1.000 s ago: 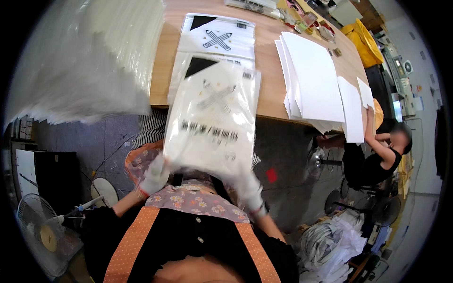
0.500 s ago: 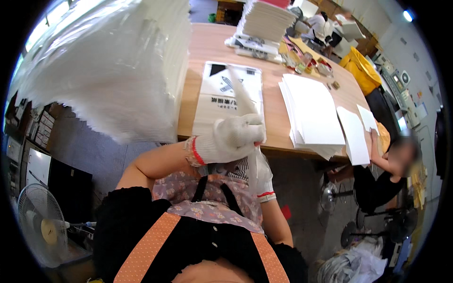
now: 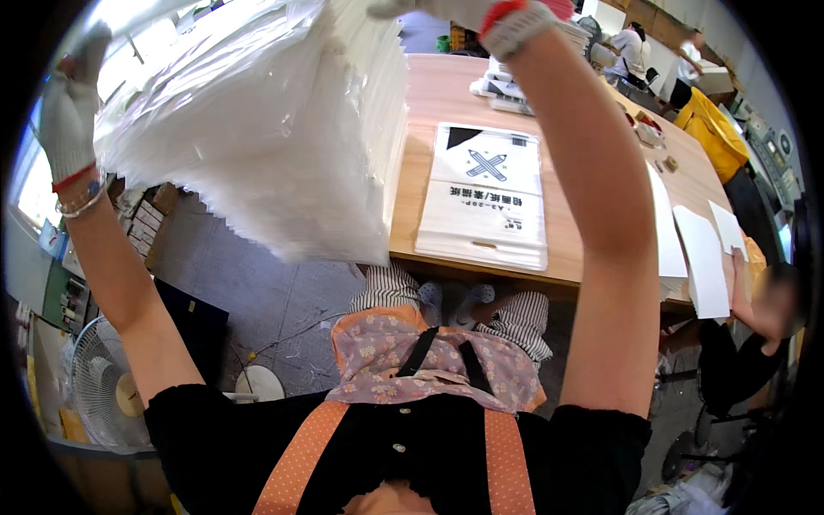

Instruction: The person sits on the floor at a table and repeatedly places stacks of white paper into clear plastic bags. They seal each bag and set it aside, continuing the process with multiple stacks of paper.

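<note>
My left hand (image 3: 70,124), in a white knit glove, reaches up at the far left beside a tall stack of clear plastic packs (image 3: 257,129). Its fingers stretch upward, thumb apart, with the tips dark and blurred. My right hand (image 3: 442,7), gloved too, is over the stack's far right side and partly cut off by the top of the picture. One finger points out to the left; the rest are hidden. On the table in front of me lies a flat printed plastic bag (image 3: 485,197) with a crossed-pencils drawing and a slot near its front edge.
The wooden table (image 3: 412,206) carries white paper sheets (image 3: 699,257) on its right and another stack of packs (image 3: 506,90) at the back. A seated person (image 3: 747,360) handles paper at right. A fan (image 3: 107,386) stands at left, a yellow bag (image 3: 712,133) beyond the table.
My hands were together over my lap with a narrow translucent strip. They have parted and risen toward the stack, and the view has shifted left. The printed bag stays on the table.
</note>
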Demonstrator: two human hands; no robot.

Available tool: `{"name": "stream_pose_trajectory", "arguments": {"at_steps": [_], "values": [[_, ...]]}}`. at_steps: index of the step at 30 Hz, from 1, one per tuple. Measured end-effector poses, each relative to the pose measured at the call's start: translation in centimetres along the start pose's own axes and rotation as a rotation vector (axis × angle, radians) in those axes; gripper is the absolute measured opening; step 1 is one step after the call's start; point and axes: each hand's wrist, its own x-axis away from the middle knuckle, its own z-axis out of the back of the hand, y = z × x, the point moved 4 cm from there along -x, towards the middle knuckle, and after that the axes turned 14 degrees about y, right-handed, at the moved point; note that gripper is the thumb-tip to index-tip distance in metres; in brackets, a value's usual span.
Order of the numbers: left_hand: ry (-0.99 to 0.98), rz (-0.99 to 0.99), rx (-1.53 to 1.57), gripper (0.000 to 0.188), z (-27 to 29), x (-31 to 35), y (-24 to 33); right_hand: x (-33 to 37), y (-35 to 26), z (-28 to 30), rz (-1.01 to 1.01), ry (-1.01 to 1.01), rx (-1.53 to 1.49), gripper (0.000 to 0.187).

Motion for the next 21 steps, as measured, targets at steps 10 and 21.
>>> {"name": "stream_pose_trajectory", "arguments": {"at_steps": [10, 21], "values": [[0.417, 0.408, -0.171, 0.018, -1.3, 36.8, -15.8, 12.3, 10.1, 6.0, 0.128, -0.153, -0.239, 0.057], [-0.992, 0.114, -0.889, 0.022, -30.0, 58.9, -33.5, 36.7, 28.4, 23.2, -0.627, 1.163, -0.450, 0.040]]}}
